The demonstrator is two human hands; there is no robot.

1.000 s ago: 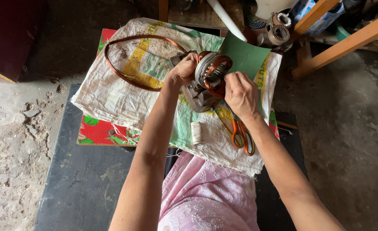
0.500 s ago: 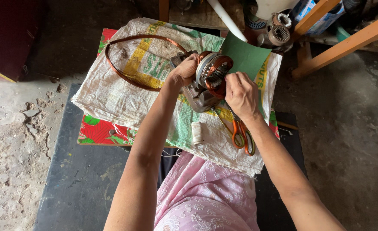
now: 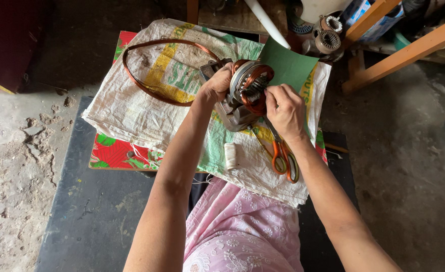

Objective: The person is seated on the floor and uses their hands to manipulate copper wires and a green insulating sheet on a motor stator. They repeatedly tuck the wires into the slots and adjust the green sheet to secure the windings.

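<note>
A motor stator [image 3: 246, 91] with copper windings and a grey metal housing lies on a white woven sack [image 3: 146, 108]. My left hand [image 3: 215, 84] grips its left side and steadies it. My right hand [image 3: 285, 109] presses its fingertips into the copper winding on the stator's right side. A green sheet [image 3: 289, 66] lies just behind the stator. Orange-handled scissors [image 3: 282, 154] rest on the sack under my right wrist, and a spool of white thread [image 3: 230, 155] lies to their left.
A loose loop of copper wire [image 3: 158, 68] lies on the sack at the left. Under the sack is a red flowered board [image 3: 112, 151] on a dark slab [image 3: 81, 211]. Wooden frame legs [image 3: 403, 49] and other motor parts [image 3: 327, 38] stand at the back right.
Both hands have shifted very slightly on the stator; the fingers of my right hand stay at the winding. Nothing else has moved.
</note>
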